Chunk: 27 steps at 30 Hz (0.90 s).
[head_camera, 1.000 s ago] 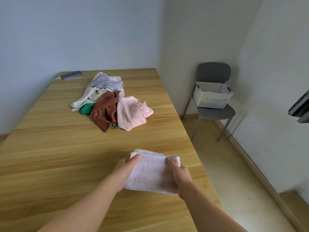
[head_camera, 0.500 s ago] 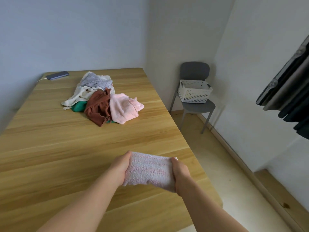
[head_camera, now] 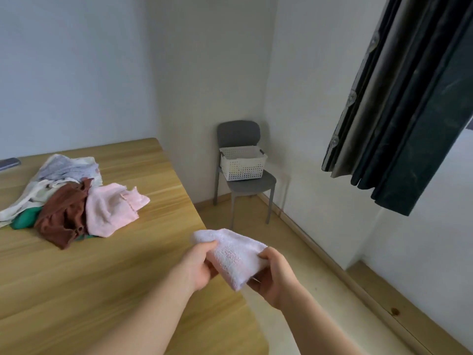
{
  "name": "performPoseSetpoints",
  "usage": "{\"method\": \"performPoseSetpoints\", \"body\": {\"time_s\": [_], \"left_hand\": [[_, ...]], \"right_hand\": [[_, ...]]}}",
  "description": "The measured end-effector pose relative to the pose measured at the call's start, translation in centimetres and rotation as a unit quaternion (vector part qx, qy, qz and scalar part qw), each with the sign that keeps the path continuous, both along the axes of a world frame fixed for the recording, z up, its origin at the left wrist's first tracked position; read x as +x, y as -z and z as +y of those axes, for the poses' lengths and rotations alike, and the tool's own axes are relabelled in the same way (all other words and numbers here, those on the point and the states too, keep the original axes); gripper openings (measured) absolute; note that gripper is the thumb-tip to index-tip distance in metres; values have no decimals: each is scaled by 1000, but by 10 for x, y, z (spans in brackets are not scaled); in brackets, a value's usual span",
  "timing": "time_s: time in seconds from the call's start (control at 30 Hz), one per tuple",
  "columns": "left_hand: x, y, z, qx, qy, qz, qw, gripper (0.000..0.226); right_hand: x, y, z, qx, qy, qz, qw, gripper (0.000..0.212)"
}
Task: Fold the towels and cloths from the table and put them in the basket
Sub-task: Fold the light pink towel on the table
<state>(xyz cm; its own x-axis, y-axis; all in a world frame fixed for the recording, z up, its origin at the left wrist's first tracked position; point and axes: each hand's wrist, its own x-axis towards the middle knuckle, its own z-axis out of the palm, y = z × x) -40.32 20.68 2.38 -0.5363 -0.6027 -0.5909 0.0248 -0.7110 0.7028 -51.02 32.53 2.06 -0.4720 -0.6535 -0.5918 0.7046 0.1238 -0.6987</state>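
The folded towel (head_camera: 234, 252) hangs in the air at lower centre of the frame, just past the right edge of the table (head_camera: 102, 283), held between both hands. The left hand (head_camera: 197, 265) pinches its left end, thumb on top. The right hand (head_camera: 275, 275) pinches the right end, thumb over the edge and fingers curled beneath.

The basket (head_camera: 243, 169) sits on the chair (head_camera: 238, 131) in the corner at centre frame, well apart from the hands, with open floor between. The fold is the weak point on that carry. The towel's lower corner droops free below the hands, and if either pinch slackens the layers could slide apart or the towel could fall to the floor. The basket stands loose on the seat, so a towel pushed in hard might shove it toward the seat edge.

The fingers under the towel are hidden, so I cannot tell how many layers they catch. The basket's inside is mostly out of sight; a pale yellow patch shows through its holes, possibly something already in it, but that is too small to be sure of.

The pile (head_camera: 71, 198) at left of the frame overlaps heavily. A green cloth (head_camera: 25, 220) is mostly buried, and the pale cloths run off the left edge, so the count left to fold cannot be read.
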Motion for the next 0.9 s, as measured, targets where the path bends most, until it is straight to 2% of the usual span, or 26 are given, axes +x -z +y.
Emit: {"method": "performPoseSetpoints", "body": {"time_s": [0.27,0.4,0.5,0.57,0.73,0.9], "left_hand": [[-184,2,4,-40,67,-62,995,39],[-259,10,4,-18,51,-59,997,43],[-293,15,3,15,85,-59,995,41],[-311,20,-13,-6,92,-83,992,40],[-367,29,-67,-42,74,-80,993,37],[-429,38,-155,-45,55,-84,994,42]], "right_hand": [[-194,-2,31,73,-97,29,992,14],[-271,8,25,67,-64,60,994,15],[-307,15,9,67,-71,67,993,15],[-326,17,-3,77,-84,53,992,15],[-378,22,-57,107,-111,38,987,11],[-443,19,-152,100,-146,102,979,9]]}}
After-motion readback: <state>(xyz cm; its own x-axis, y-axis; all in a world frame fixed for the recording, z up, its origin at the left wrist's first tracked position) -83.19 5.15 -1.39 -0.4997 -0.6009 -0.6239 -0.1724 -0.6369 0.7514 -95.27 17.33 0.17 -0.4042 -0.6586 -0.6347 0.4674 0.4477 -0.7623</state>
